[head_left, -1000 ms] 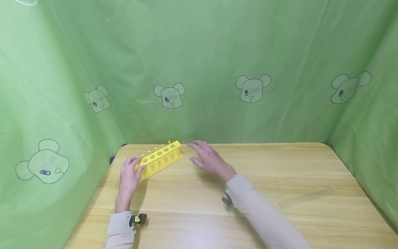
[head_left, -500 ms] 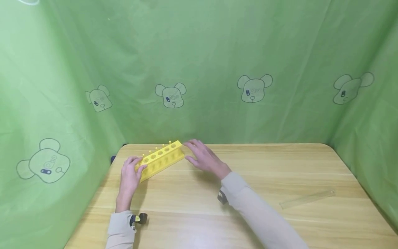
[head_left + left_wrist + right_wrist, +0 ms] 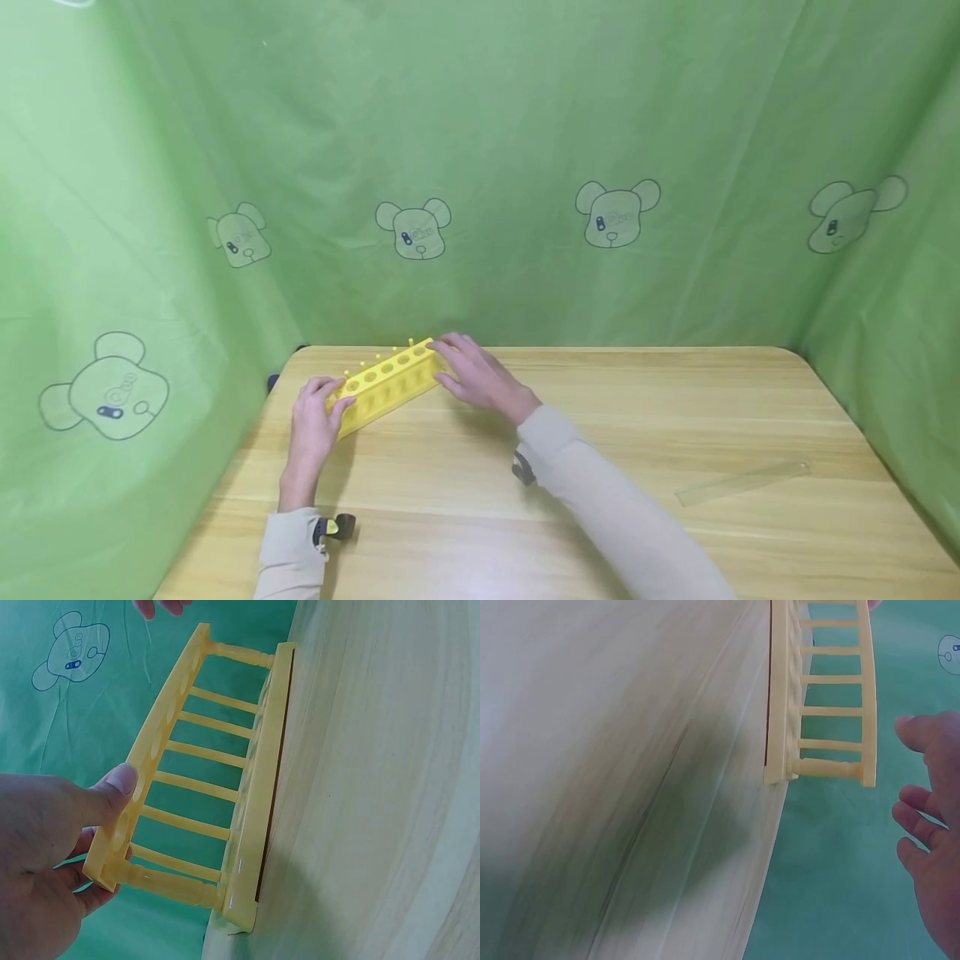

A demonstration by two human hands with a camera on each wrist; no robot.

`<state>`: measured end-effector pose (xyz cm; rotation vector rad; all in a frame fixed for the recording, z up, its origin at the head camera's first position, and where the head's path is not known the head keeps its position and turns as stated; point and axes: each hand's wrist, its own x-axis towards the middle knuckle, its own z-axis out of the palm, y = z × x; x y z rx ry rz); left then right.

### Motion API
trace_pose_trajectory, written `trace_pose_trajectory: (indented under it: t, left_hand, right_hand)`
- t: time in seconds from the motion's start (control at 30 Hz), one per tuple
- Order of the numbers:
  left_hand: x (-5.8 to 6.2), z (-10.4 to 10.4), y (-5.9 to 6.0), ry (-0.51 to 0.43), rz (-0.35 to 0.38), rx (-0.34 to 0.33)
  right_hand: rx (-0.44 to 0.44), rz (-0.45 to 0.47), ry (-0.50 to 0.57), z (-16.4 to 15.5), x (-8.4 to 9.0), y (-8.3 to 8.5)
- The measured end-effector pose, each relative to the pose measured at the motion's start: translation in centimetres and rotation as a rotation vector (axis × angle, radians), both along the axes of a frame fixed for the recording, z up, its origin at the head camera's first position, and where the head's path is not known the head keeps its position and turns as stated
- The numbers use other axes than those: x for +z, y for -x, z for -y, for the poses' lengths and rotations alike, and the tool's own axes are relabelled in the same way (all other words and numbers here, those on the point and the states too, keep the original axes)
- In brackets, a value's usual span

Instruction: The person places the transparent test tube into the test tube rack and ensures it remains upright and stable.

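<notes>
A yellow test tube rack (image 3: 387, 382) stands at a slant near the table's back left, with round holes on top and a row of pegs along its far side. My left hand (image 3: 313, 417) grips the top bar at its left end; the left wrist view shows the thumb (image 3: 120, 780) on one side and fingers curled beneath. By the rack's right end is my right hand (image 3: 480, 372), fingers extended and loosely bent. In the right wrist view a gap lies between this hand (image 3: 937, 817) and the rack (image 3: 829, 712).
A clear tube (image 3: 742, 483), looking like a test tube, lies on the right side of the wooden table (image 3: 600, 433). Green curtains (image 3: 510, 125) printed with bear faces enclose the back and both sides, close to the table's rear edge.
My right hand has moved left, from clear of the rack to beside its right end. The left hand keeps its hold, and the rack stays about where it was.
</notes>
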<state>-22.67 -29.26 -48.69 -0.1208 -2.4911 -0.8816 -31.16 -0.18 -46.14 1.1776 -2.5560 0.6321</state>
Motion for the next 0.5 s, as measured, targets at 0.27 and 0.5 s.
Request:
trace_pose_trajectory:
  t: [0.27,0.5]
  left_hand:
    - [0.0,0.1,0.3,0.002,0.011,0.012]
    - [-0.4,0.2,0.4,-0.005,0.012,0.016]
  right_hand:
    - [-0.007,0.030,-0.018,1.1,0.0,0.5]
    - [-0.001,0.057,-0.057,1.9,-0.1,0.9]
